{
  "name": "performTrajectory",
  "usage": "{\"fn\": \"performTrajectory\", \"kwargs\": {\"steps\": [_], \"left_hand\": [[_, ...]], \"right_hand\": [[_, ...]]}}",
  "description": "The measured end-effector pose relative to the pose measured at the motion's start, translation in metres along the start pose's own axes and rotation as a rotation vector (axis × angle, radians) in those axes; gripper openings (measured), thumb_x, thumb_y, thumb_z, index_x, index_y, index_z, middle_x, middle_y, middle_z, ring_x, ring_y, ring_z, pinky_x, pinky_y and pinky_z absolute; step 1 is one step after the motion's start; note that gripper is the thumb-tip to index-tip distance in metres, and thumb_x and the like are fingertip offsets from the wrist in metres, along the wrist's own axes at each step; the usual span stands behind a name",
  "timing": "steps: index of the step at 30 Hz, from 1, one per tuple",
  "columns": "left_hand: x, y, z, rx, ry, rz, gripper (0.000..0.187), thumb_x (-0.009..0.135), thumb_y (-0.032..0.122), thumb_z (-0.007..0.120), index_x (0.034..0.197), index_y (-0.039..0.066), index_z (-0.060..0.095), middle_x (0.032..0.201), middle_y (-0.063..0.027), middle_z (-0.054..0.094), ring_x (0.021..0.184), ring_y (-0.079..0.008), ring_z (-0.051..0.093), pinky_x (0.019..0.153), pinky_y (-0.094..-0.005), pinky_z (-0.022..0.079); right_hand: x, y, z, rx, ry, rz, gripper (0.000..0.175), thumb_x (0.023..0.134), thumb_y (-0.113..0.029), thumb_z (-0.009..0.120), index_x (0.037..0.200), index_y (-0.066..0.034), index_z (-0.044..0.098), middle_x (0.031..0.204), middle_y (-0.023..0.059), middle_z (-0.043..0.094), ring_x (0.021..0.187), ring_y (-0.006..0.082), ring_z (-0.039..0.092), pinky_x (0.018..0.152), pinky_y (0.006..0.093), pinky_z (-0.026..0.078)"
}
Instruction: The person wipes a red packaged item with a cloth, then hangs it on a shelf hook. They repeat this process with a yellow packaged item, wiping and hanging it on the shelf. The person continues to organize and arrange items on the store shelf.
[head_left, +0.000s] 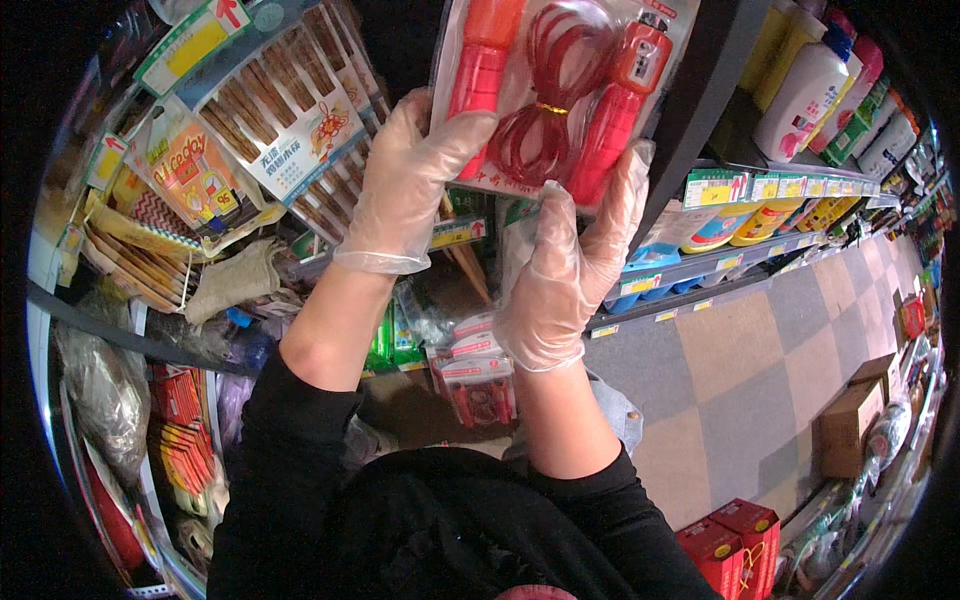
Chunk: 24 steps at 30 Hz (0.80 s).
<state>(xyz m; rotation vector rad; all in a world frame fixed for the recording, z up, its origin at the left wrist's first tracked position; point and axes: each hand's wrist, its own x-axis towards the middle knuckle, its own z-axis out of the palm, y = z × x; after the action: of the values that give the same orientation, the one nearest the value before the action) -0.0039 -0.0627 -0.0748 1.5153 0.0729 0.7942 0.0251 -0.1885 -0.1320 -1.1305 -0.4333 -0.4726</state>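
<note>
A blister-packed jump rope (555, 112) with red handles and a dark red cord, tied with a gold twist, is held up at the top of the view. My left hand (420, 180), in a clear plastic glove, grips the pack's left edge with the thumb over its front. My right hand (570, 262), gloved the same way, holds the lower right corner. Below, between my forearms, lie several similar red jump rope packs (476, 386). Packs of wooden chopsticks (300, 142) hang just left of my left hand.
Shelves of bottles (806, 97) with a price-tag rail (712, 191) run along the right. On the checkered floor (735, 352) stand cardboard boxes (851, 427) and red gift boxes (731, 547). Bagged goods (112, 390) fill shelving at the left.
</note>
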Motion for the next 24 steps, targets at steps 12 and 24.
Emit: {"fn": "performTrajectory", "kwargs": {"steps": [12,24], "left_hand": [[0.033,-0.012,-0.013,0.4,-0.02,0.023,0.06,0.084,0.024,0.085,0.129,-0.004,0.056,0.119,-0.0122,0.069,0.106,-0.0193,0.066,0.097,-0.0331,0.051],[0.091,0.04,0.046,-0.004,-0.138,0.214,0.039,0.101,0.023,0.066,0.13,-0.002,0.061,0.117,-0.0087,0.069,0.107,-0.0204,0.065,0.098,-0.032,0.051]], "right_hand": [[0.019,0.003,-0.001,0.42,-0.127,0.168,0.047,0.096,-0.001,0.058,0.142,0.0001,0.056,0.151,0.0129,0.054,0.135,0.0223,0.054,0.116,0.0381,0.04],[0.02,0.004,0.006,0.451,-0.125,0.17,0.041,0.095,0.003,0.055,0.135,0.0011,0.061,0.146,0.0146,0.059,0.131,0.0218,0.057,0.115,0.0375,0.041]]}}
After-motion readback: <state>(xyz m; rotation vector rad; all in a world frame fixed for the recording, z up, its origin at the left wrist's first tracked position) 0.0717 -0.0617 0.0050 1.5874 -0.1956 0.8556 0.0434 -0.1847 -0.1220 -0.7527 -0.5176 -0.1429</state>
